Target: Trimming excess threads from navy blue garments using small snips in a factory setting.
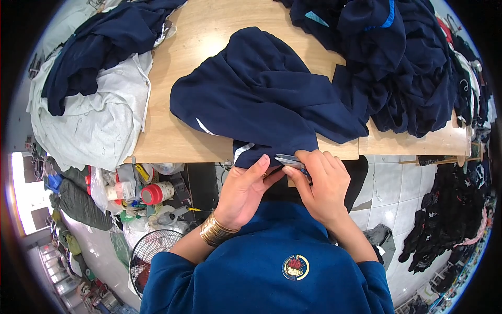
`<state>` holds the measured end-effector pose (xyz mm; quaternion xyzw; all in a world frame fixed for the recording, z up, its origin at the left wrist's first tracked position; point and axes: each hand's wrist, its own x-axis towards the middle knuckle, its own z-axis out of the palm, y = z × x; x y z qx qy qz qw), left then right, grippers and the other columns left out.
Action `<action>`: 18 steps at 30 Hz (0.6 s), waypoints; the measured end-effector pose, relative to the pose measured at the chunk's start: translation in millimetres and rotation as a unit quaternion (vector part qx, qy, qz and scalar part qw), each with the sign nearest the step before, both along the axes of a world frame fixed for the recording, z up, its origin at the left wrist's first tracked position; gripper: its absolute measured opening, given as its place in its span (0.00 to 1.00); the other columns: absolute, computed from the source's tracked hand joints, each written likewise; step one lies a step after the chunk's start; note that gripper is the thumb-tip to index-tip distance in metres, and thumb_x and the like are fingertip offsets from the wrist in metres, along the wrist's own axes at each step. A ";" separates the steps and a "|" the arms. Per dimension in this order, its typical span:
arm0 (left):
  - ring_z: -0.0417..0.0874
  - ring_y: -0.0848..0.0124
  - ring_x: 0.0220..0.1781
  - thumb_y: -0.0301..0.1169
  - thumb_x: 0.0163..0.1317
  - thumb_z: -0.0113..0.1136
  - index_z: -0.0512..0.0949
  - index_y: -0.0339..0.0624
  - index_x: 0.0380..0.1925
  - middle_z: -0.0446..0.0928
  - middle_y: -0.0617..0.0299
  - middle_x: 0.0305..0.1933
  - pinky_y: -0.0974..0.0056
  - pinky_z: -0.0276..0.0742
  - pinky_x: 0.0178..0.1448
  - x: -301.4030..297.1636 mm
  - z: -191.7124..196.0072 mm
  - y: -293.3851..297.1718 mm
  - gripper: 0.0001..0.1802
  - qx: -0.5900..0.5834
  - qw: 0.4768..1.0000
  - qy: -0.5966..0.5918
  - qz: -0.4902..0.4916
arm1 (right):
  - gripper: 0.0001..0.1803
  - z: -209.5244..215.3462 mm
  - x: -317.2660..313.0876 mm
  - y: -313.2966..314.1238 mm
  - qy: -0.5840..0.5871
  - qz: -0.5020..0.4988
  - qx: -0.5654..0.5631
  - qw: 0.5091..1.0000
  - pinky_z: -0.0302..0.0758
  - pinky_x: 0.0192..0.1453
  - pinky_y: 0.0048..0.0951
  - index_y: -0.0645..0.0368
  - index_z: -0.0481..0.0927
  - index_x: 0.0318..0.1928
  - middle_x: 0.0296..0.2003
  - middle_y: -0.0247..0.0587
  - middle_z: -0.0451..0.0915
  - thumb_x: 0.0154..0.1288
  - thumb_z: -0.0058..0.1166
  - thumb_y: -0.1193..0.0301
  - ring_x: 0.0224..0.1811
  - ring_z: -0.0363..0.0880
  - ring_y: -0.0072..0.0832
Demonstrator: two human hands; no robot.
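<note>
A navy garment (256,89) with white piping lies bunched on the wooden table, its lower part hanging over the front edge. My left hand (243,191), with gold bangles at the wrist, pinches the garment's hanging edge between thumb and fingers. In my right hand (324,180) is a pair of small metal thread snips (290,160). Their blades point left, close to the cloth and to my left fingertips. Whether the blades touch the fabric I cannot tell.
The wooden table (178,141) carries a heap of navy garments (402,73) at the right. A white cloth (99,115) with another navy garment (99,47) on it drapes over the left end. Below stand a red-lidded jar (157,193) and a wire-guarded fan (144,251).
</note>
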<state>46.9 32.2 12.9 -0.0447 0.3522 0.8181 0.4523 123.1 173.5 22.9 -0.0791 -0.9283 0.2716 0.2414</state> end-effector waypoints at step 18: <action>0.76 0.72 0.51 0.29 0.65 0.50 0.74 0.33 0.49 0.77 0.57 0.49 0.65 0.68 0.60 5.4 -5.8 -3.7 0.15 -0.043 0.992 0.113 -0.025 | 0.11 -18.1 -7.6 3.8 0.104 0.056 -0.097 0.988 0.68 0.23 0.22 0.58 0.80 0.36 0.27 0.37 0.75 0.49 0.64 0.77 0.22 0.73 0.24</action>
